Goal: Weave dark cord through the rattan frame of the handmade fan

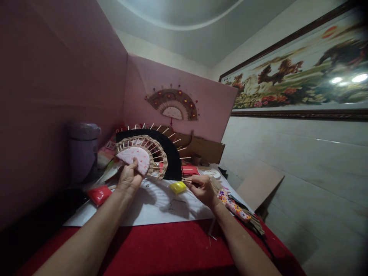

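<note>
Raised above the table is a handmade fan [172, 153] with thin wooden sticks, a black outer band, a woven tan ring and a pale pink half-round centre. My left hand [130, 177] grips the fan at that centre, thumb on the front. At the fan's lower right corner, my right hand [202, 188] pinches the stick ends that stick out past the black band. Just beneath them lies a yellow packet [178, 187]. A red packet [99, 194] sits to the left of my left wrist.
A white board [161, 214] lies on a red cloth [161, 249]. Floral fabric [234, 205] and sticks lie at the right. A purple bottle [83, 153] stands left. Another fan [174, 103] hangs on the pink panel [212, 99] behind.
</note>
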{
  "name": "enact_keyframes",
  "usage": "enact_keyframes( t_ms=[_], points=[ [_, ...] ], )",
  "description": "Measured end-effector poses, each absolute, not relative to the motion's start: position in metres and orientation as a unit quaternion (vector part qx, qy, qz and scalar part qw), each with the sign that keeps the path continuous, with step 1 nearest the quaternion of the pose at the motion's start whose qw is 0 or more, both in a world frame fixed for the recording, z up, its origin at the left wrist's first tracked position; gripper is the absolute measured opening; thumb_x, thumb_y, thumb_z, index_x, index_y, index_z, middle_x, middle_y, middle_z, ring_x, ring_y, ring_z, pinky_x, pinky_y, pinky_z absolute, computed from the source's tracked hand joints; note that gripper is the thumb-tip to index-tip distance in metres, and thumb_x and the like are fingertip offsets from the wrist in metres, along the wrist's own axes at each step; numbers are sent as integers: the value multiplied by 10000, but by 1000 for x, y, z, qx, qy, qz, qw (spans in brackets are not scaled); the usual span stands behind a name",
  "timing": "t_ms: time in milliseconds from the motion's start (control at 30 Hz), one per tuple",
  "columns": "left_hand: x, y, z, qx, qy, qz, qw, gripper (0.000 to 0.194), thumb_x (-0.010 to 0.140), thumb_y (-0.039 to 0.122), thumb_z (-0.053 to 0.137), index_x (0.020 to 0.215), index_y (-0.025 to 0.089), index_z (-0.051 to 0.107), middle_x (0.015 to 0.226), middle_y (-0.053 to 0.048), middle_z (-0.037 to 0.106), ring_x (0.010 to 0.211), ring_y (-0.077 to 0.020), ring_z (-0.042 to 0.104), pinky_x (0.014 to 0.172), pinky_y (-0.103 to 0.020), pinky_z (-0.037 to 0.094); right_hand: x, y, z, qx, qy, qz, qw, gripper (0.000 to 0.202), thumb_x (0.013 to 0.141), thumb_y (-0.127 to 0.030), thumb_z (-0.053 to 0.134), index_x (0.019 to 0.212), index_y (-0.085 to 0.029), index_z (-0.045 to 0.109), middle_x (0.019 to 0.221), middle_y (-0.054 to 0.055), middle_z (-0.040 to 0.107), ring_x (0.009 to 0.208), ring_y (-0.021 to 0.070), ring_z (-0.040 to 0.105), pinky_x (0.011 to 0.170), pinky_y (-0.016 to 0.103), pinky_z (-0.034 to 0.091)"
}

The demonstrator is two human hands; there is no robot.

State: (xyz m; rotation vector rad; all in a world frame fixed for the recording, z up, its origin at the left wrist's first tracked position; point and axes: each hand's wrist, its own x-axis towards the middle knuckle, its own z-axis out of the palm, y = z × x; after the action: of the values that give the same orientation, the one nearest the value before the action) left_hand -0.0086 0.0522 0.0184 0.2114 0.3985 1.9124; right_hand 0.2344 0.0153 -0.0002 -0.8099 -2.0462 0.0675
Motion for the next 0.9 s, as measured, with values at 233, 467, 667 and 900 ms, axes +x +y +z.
enact_keyframes(
  t_ms=[233,467,667,900],
  points=[
    [-15,58,16,99,168,823,534,251,785,-16,470,811,172,635,787,-15,680,824,-97,619,943,-310,414,237,18,-3,-370,-803,17,467,126,737,-204,542,670,-161,640,515,0,559,448,94,428,453,219,309],
    [-19,64,13,106,158,828,528,246,777,6,499,864,190,636,733,2,670,736,-91,624,932,-314,421,237,16,-2,-365,-816,1,448,131,735,-177,526,633,-150,604,506,-17,515,448,74,394,453,203,293],
    [-20,65,13,127,142,829,525,277,764,-19,499,847,203,640,671,29,650,655,-69,605,916,-295,428,237,16,-1,-368,-820,-20,439,139,734,-171,521,610,-156,584,494,-22,500,447,76,392,460,206,294],
    [-21,67,10,138,111,831,528,327,758,-48,487,886,215,634,660,57,639,630,-54,590,857,-248,459,235,16,-4,-359,-830,-40,424,152,727,-152,521,575,-163,532,495,-32,478,450,71,390,474,207,289]
  ],
)
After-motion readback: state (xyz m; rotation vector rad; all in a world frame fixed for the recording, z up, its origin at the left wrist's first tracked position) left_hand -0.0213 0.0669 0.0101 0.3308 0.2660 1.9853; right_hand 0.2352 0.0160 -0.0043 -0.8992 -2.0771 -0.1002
